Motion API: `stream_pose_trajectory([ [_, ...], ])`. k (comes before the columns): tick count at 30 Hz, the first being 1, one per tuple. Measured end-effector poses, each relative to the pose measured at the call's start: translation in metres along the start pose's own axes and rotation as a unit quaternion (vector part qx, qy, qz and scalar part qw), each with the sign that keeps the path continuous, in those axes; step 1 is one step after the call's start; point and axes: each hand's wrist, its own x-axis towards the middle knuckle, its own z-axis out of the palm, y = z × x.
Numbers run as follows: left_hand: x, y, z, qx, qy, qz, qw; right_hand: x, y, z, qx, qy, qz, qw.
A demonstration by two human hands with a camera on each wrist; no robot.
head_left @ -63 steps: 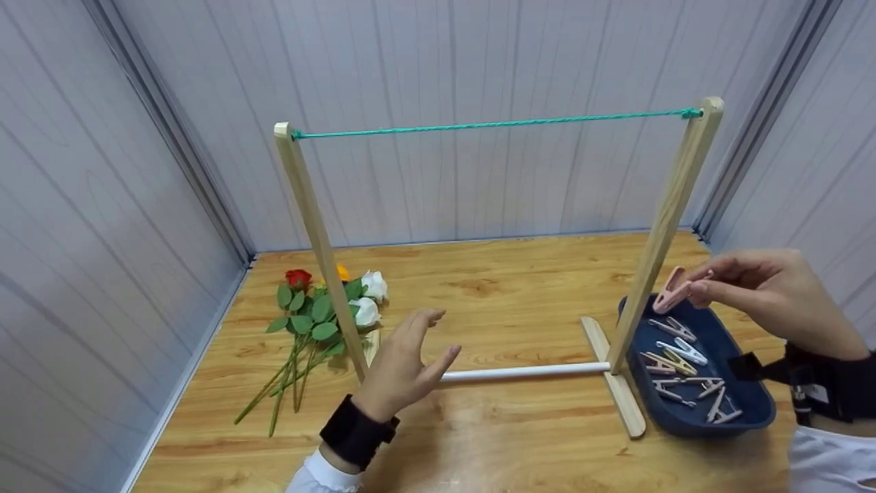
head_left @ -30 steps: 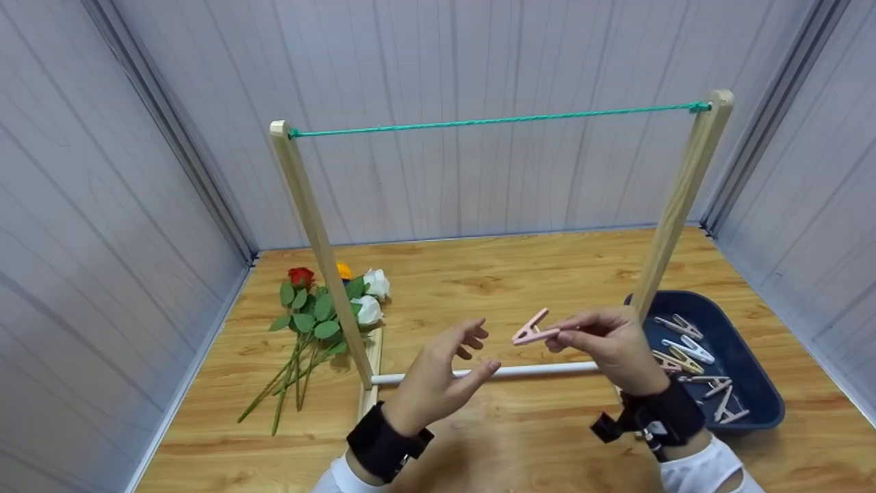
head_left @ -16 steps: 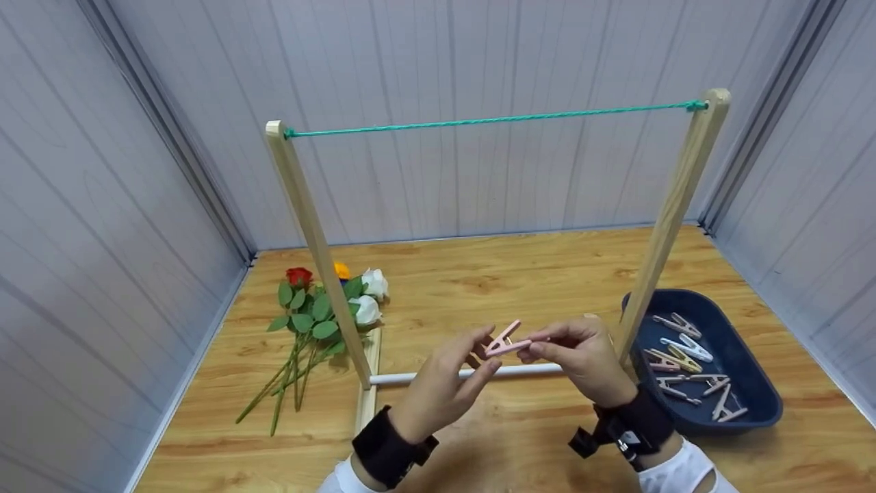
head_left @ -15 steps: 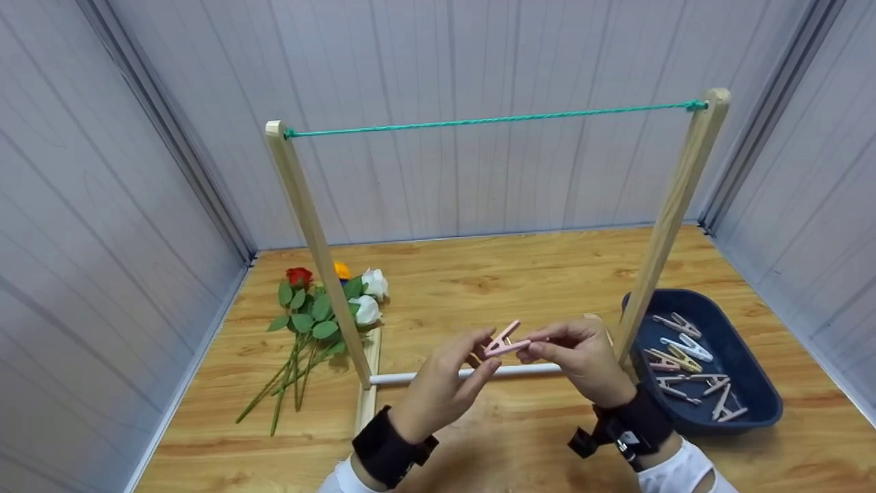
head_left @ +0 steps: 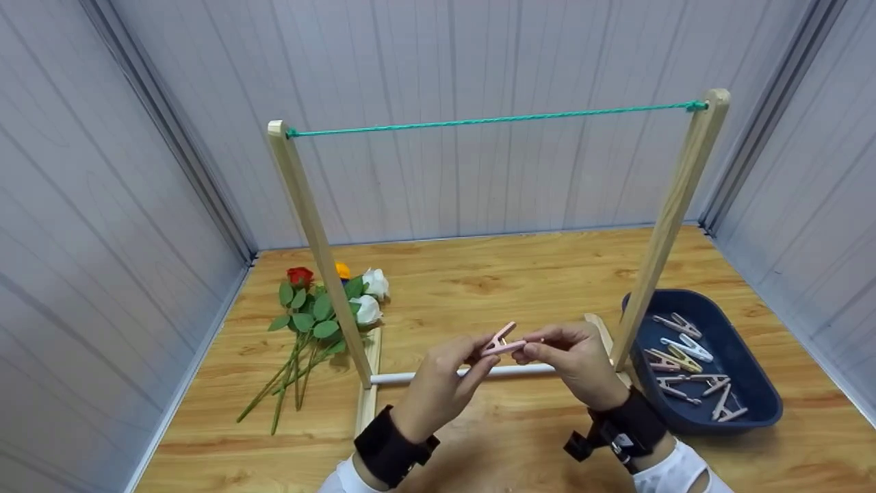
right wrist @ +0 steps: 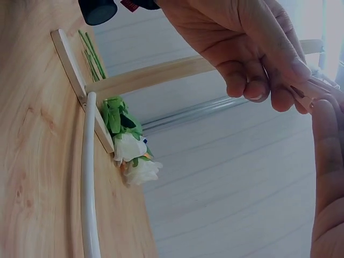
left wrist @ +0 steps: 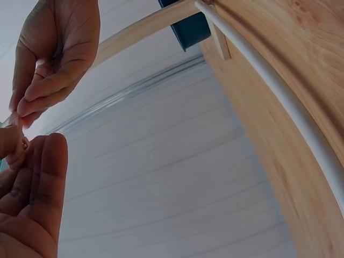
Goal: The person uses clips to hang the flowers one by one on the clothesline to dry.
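A pink clothespin (head_left: 505,346) is held between both hands in front of the stand, its two legs spread in a V. My left hand (head_left: 445,383) pinches its joined left end between thumb and forefinger. From the other side, my right hand (head_left: 582,359) pinches the tip of the lower leg. In the left wrist view the fingertips of both hands meet around the clothespin and mostly hide it. Behind the hands stands a wooden frame (head_left: 664,239) with a green cord (head_left: 493,120) strung between its tops and a white rod (head_left: 520,370) low down.
On the right, a dark blue basin (head_left: 759,383) contains several clothespins (head_left: 688,348), partly behind the right post. To the left lie artificial roses, one red (head_left: 299,276) and white ones (head_left: 367,310), their stems (head_left: 274,390) pointing toward the front. Panelled walls enclose the table.
My right hand has carried the pink clothespin from over the basin leftward to the middle. My left hand has moved slightly right, and its fingers have closed on the clothespin's end.
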Motion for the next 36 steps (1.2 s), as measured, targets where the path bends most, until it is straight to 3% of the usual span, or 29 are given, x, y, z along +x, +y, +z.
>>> stream_pose_trajectory([
  [6, 0.0, -0.003, -0.002, 0.032, -0.007, -0.001, 0.9995, 0.0, -0.005, 0.002, -0.114, 0.04, -0.002, 0.993],
  [9, -0.001, -0.005, -0.003, 0.039, -0.02, -0.008, 0.999, 0.001, -0.006, 0.002, -0.198, 0.024, -0.036, 0.979],
  [11, -0.001, -0.005, -0.003, 0.048, -0.031, -0.009, 0.9983, 0.003, -0.007, 0.001, -0.282, 0.005, -0.073, 0.956],
  [16, -0.002, -0.005, -0.002, 0.1, -0.046, 0.005, 0.9939, 0.004, -0.012, 0.003, -0.455, -0.044, -0.137, 0.879],
  [22, -0.004, -0.006, 0.0, 0.169, -0.055, 0.038, 0.9834, 0.0, -0.015, 0.008, -0.556, -0.096, -0.123, 0.816],
  [26, -0.005, -0.004, 0.0, 0.193, -0.061, 0.054, 0.9779, -0.002, -0.016, 0.01, -0.599, -0.109, -0.113, 0.786],
  [31, -0.005, -0.003, 0.0, 0.195, -0.062, 0.059, 0.977, -0.002, -0.017, 0.011, -0.624, -0.113, -0.108, 0.765],
  [36, -0.005, -0.003, 0.001, 0.186, -0.076, 0.048, 0.9784, -0.002, -0.015, 0.01, -0.616, -0.117, -0.124, 0.769],
])
